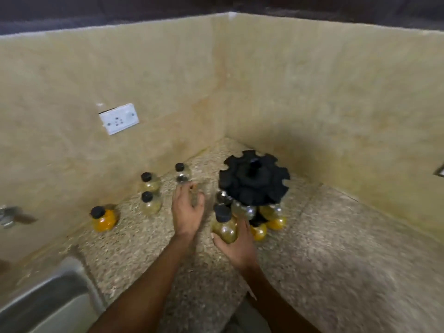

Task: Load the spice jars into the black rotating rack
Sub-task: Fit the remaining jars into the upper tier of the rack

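The black rotating rack [254, 179] stands in the counter's corner, its notched top tier bare. Several jars hang in its lower tier, two of them orange [276, 222]. My right hand [236, 248] holds a black-capped jar of greenish spice [224, 228] just left of the rack's base. My left hand [187, 210] is open, fingers spread, reaching toward a clear jar [181, 173] by the wall. On the counter to the left stand two yellowish jars [150, 181] [151, 203] and an orange one [103, 217].
A speckled stone counter [336, 248] meets beige walls at the corner. On the left wall is a white socket plate [119, 118]. A steel sink [48, 301] fills the lower left, with a tap [9, 216] at the left edge.
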